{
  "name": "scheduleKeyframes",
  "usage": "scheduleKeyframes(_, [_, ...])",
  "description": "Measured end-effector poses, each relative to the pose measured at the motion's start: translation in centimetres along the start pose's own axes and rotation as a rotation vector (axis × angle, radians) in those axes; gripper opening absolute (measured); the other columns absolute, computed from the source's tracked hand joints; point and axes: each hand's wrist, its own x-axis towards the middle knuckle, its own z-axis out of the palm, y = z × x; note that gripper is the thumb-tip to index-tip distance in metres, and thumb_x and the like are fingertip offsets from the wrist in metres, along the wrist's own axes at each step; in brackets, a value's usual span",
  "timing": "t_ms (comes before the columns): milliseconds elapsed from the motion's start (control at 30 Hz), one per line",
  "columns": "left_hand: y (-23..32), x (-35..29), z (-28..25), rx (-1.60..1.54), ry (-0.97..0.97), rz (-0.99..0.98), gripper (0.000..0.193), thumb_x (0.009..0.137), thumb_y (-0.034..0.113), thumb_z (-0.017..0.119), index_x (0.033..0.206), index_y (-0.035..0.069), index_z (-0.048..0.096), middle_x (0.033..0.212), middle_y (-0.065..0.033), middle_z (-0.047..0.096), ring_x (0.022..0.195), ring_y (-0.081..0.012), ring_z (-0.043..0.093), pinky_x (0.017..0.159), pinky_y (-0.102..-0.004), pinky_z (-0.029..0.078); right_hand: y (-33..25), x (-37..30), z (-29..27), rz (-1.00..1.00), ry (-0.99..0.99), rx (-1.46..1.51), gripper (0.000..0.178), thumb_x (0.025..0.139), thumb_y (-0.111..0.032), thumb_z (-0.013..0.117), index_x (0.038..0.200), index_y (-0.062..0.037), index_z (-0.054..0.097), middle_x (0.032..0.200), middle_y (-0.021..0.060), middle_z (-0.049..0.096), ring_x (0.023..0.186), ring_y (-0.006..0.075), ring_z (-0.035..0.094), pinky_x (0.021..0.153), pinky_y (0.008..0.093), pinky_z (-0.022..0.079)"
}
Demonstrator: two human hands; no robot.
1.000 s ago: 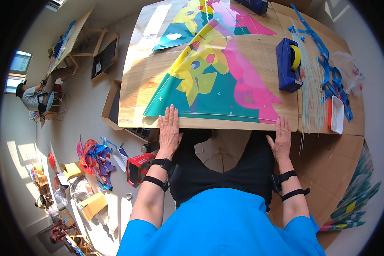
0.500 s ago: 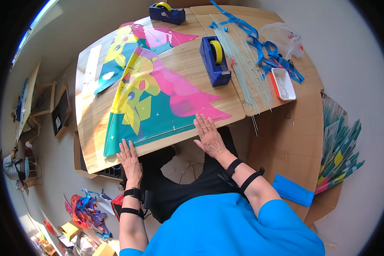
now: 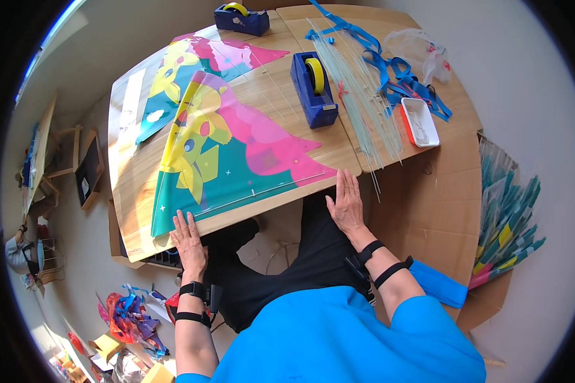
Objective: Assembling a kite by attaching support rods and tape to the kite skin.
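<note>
A printed kite sheet (image 3: 236, 167) in green, pink and yellow, with a cartoon figure, lies flat on the wooden table. Along its near edge runs a thin white rod (image 3: 262, 190), with a small pale piece partway. My left hand (image 3: 188, 242) rests fingers out at the sheet's near left corner. At the table's front edge, my right hand (image 3: 347, 207) has its fingers stretched out beside the sheet's pink right tip. Nothing shows in either hand. Behind lies a second kite sheet (image 3: 166, 76) of the same print, partly covered by the first.
Two blue tape dispensers (image 3: 314, 96) with yellow rolls stand on the table. To the right are thin pale rods (image 3: 358, 96), blue ribbon (image 3: 390, 70), a plastic bag (image 3: 421, 51) and a red-and-white tray (image 3: 420, 122). A cardboard box (image 3: 434, 223) and bundled rolled sheets (image 3: 508, 217) stand on the right.
My right hand has moved right along the near edge, from on the sheet to beside its tip. My left hand stays at the corner. The view has shifted slightly.
</note>
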Motion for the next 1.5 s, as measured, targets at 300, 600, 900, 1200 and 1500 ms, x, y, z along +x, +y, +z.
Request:
scheduleKeyframes(300, [0.4,0.3,0.0,0.075,0.01,-0.017,0.107,0.067,-0.001,0.074,0.154,0.009,0.011,0.161,-0.0146,0.003,0.149,-0.0337,0.005,0.117,-0.0553,0.014,0.6,1.5,0.2,-0.005,-0.072,0.028,0.091,0.08,-0.025,0.073,0.149,0.0027,0.02,0.151,0.0165,0.034,0.141,0.0305,0.031,0.117,0.0462,0.022])
scheduleKeyframes(600, [-0.6,1.2,-0.5,0.107,0.023,0.002,0.109,0.063,-0.001,0.074,0.154,0.01,0.015,0.162,-0.0119,0.007,0.149,-0.0338,0.007,0.117,-0.0597,0.004,1.9,3.7,-1.1,0.018,0.061,0.123,0.076,0.084,-0.027,0.07,0.144,0.0007,0.033,0.146,0.0201,0.04,0.139,0.0338,0.034,0.116,0.0444,0.026])
scheduleKeyframes(900, [9.7,-1.0,-1.7,-0.02,0.135,0.45,0.096,0.069,0.015,0.078,0.149,0.005,0.025,0.157,-0.012,0.021,0.146,-0.0316,0.017,0.12,-0.0498,0.009,7.5,21.5,-5.3,0.509,0.052,0.439,0.035,0.086,-0.035,0.069,0.095,-0.0012,0.071,0.069,0.0081,0.067,0.066,0.0184,0.065,0.06,0.0306,0.049])
scheduleKeyframes(1200, [17.5,4.1,1.0,-0.029,0.123,0.411,0.088,0.082,0.034,0.069,0.15,0.004,0.022,0.159,-0.0101,0.017,0.148,-0.0264,0.012,0.121,-0.0473,0.006,8.1,24.3,-4.3,0.869,-0.303,1.002,0.021,0.082,-0.021,0.077,0.073,-0.0093,0.062,0.059,-0.003,0.051,0.048,0.0067,0.043,0.043,0.0238,0.033])
scheduleKeyframes(1500, [18.5,5.3,2.6,0.086,0.086,0.46,0.091,0.082,0.044,0.066,0.151,0.006,0.021,0.16,-0.0071,0.015,0.149,-0.0237,0.011,0.121,-0.046,0.005,8.1,24.9,-6.9,0.841,-0.239,1.238,0.027,0.083,-0.018,0.075,0.065,-0.0108,0.057,0.057,-0.0039,0.049,0.046,0.0062,0.043,0.04,0.0211,0.032])
